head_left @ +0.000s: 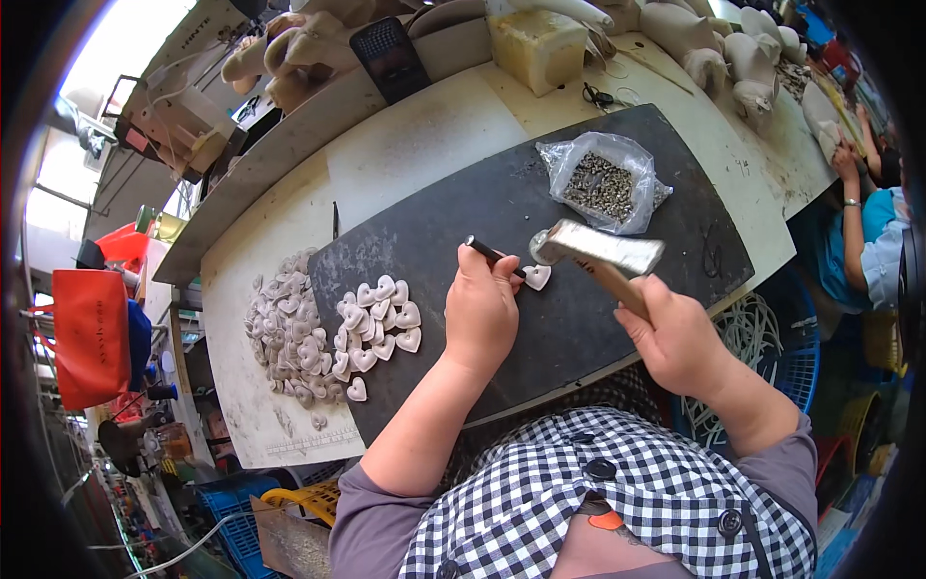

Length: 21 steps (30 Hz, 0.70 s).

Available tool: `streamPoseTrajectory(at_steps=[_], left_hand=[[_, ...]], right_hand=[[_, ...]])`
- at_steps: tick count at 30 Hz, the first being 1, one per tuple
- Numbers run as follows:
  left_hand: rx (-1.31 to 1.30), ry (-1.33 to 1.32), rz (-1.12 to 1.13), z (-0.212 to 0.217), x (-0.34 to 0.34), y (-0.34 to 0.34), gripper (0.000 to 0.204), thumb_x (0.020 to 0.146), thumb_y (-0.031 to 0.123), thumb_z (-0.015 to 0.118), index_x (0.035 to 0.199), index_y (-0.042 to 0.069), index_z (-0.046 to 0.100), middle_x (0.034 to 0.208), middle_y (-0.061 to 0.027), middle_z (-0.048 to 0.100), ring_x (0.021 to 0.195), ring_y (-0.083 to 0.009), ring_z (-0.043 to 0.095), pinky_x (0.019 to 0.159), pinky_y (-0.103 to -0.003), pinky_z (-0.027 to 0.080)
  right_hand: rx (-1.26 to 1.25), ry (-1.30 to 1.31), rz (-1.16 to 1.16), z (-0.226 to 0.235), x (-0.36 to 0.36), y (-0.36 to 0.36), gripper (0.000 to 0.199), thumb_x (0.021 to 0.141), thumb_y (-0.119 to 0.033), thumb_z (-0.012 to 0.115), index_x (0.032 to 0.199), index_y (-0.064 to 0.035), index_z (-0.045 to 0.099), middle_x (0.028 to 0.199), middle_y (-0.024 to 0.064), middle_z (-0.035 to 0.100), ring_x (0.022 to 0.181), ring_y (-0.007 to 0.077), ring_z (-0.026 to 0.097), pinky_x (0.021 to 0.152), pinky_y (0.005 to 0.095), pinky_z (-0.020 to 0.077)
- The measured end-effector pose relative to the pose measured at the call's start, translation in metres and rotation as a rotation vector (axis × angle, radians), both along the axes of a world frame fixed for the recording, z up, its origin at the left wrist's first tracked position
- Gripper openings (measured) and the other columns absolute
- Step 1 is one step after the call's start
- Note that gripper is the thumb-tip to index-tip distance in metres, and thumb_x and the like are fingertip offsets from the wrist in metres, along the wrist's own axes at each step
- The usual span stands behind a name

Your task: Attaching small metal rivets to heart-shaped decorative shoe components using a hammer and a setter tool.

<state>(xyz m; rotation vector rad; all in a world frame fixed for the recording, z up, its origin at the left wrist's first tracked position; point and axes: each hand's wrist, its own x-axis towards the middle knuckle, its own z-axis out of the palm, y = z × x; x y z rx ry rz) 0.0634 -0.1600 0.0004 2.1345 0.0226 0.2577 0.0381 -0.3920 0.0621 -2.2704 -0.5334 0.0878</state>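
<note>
My left hand (482, 307) is closed around a dark metal rod, like a punch (494, 254), which slants across the fingers toward a white heart-shaped piece (537, 277) on the black mat. My right hand (666, 333) grips the wooden handle of a hammer (606, 248). The hammer's silvery head is raised just above and right of the heart and the rod. A round metal shape (543, 247) shows at the head's left end; whether it is part of the hammer, I cannot tell. Farther back, an open clear plastic bag (603, 183) holds many small metal studs.
Several white hearts (376, 323) lie on the left part of the black mat (579, 328), beside a larger pile of hearts (289, 333). A dark phone (391, 60) leans on the back ledge. Blue baskets stand below the table. A co-worker sits at far right.
</note>
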Motion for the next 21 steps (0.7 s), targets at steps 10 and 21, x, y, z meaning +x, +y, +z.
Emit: streamPoseTrajectory(at_steps=[10,21], left_hand=[[-0.122,0.052,0.009,0.024,0.001,0.01,0.013,0.102,0.013,0.048,0.103,0.0,0.05,0.093,-0.0123,0.065,0.082,-0.0223,0.066,0.073,-0.034,0.053],[0.37,-0.032,-0.237,0.008,0.02,-0.008,0.029,0.081,0.005,0.07,0.109,0.006,0.066,0.101,-0.0126,0.057,0.097,-0.032,0.059,0.084,-0.039,0.05]], right_hand=[[-0.038,0.134,-0.126,0.003,0.011,-0.009,0.019,0.097,-0.019,0.058,0.104,-0.0019,0.053,0.077,0.0201,0.063,0.074,0.041,0.064,0.064,0.0448,0.0479],[-0.038,0.149,-0.121,-0.005,0.02,-0.015,0.02,0.096,-0.02,0.058,0.105,-0.0023,0.054,0.077,0.0195,0.062,0.076,0.04,0.063,0.066,0.043,0.0478]])
